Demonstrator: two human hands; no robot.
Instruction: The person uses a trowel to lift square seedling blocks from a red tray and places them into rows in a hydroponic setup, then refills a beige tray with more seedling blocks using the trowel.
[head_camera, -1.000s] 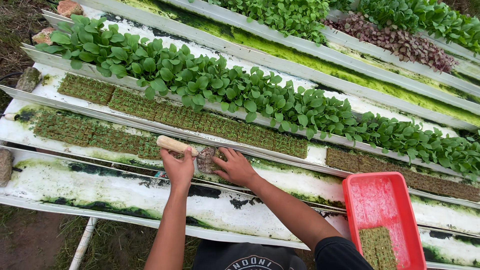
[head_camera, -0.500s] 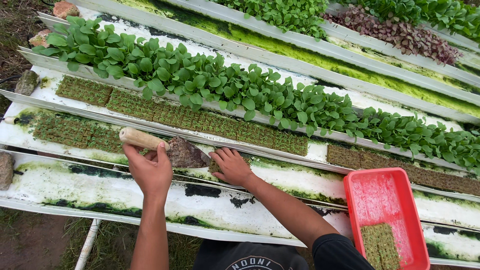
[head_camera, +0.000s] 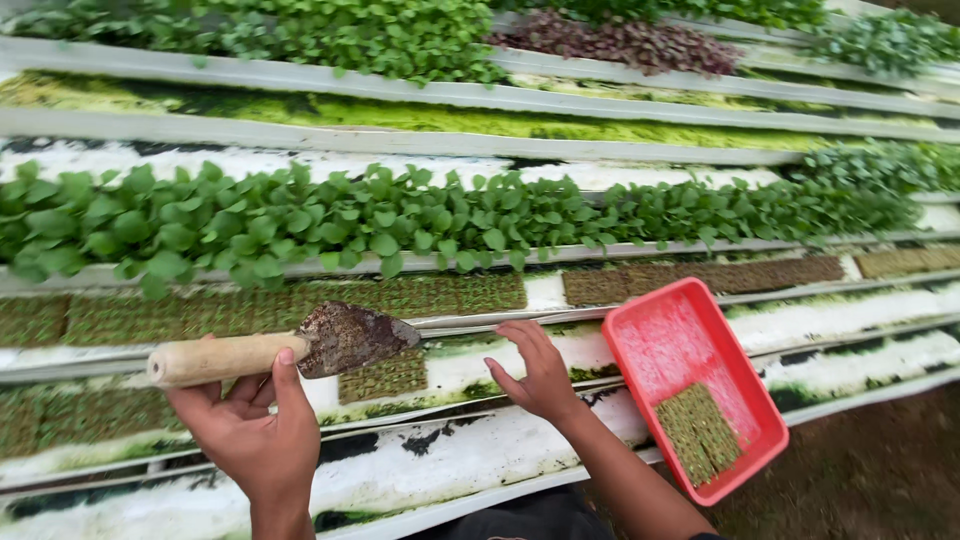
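White sloped gutters (head_camera: 700, 150) carry seedling rows. Left hand (head_camera: 255, 430) grips a trowel (head_camera: 300, 348) closed; right hand (head_camera: 535, 370) lies flat, empty, beside a seedling block (head_camera: 383, 376). Step seems block placing; next needs gentle sliding.

A trowel (head_camera: 340, 340) lies above a seedling block (head_camera: 382, 377) in a channel (head_camera: 600, 350), left of the tray (head_camera: 690, 380).

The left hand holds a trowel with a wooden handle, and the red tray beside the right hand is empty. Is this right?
Not quite. The head view shows the red tray holds a green seedling block. The left hand does hold the wooden-handled trowel, beside the right hand.
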